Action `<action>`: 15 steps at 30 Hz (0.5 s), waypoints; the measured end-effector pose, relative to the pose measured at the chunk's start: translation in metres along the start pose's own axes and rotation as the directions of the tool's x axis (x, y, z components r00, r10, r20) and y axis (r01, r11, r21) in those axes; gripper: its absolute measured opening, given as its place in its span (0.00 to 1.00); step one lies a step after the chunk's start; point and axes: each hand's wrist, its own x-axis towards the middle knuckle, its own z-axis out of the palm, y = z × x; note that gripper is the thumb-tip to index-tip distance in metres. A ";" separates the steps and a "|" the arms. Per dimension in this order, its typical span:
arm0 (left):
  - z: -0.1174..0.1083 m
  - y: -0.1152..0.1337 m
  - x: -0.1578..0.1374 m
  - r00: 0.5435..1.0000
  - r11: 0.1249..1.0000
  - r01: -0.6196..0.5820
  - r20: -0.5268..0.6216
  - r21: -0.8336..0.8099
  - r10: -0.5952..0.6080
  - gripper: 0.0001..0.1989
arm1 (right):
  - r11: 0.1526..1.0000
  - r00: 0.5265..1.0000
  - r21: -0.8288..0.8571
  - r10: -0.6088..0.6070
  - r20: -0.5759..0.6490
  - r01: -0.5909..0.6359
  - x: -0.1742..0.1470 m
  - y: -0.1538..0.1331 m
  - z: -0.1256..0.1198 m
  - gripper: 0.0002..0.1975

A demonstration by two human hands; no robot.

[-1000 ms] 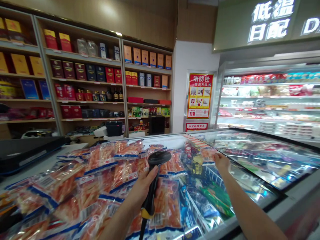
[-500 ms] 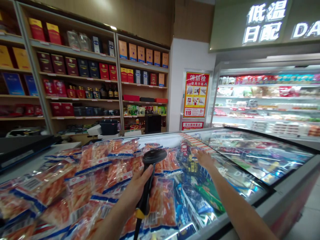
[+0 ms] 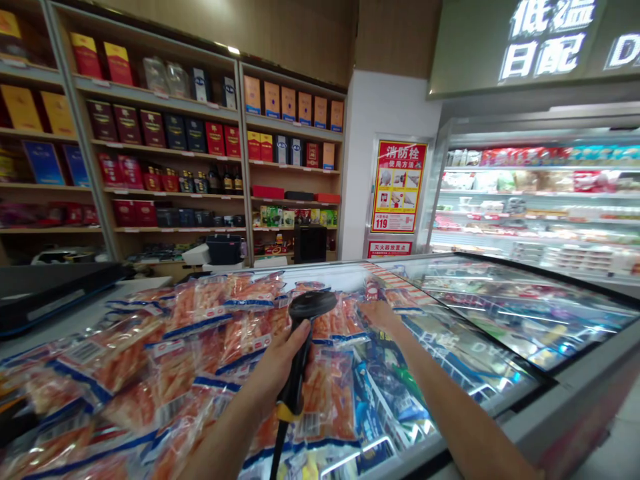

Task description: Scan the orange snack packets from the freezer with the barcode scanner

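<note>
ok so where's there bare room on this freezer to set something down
Best bet: the black-framed freezer glass between the right forearm and lit chiller shelves. A narrower strip, apparently glass, separates that forearm from the blue-edged packets. Left is crowded: packets overlap around the barcode scanner.

"What's at ten o'clock?"
"Wooden shelving (image 3: pixel 245 180), stocked with boxes (image 3: pixel 215 138) and bottles (image 3: pixel 227 181). Brown wall panelling (image 3: pixel 300 33) spans the top at twelve."
"And at one?"
"A white wall (image 3: pixel 364 107). Towards two, a red-and-yellow poster (image 3: pixel 397 187) hangs on it, with a glowing white sign (image 3: pixel 547 57) higher up."
"Three?"
"A brightly lit refrigerated display (image 3: pixel 520 121)."
"Any floor?"
"Pale floor (image 3: pixel 625 423), showing at four."
</note>
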 end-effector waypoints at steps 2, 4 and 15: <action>0.000 0.000 -0.001 1.000 1.000 -0.006 0.014 -0.004 0.006 0.17 | 0.999 0.987 0.032 0.005 0.160 -0.010 -0.008 -0.011 0.010 0.21; 0.001 0.000 -0.002 1.000 1.000 -0.020 0.019 -0.012 0.021 0.18 | 0.997 0.979 0.077 -0.011 0.202 -0.005 -0.013 -0.016 0.011 0.18; 0.002 -0.003 -0.003 0.998 0.999 -0.030 0.053 -0.022 0.031 0.17 | 0.976 0.921 0.215 0.093 -0.378 -0.010 0.001 0.007 -0.028 0.18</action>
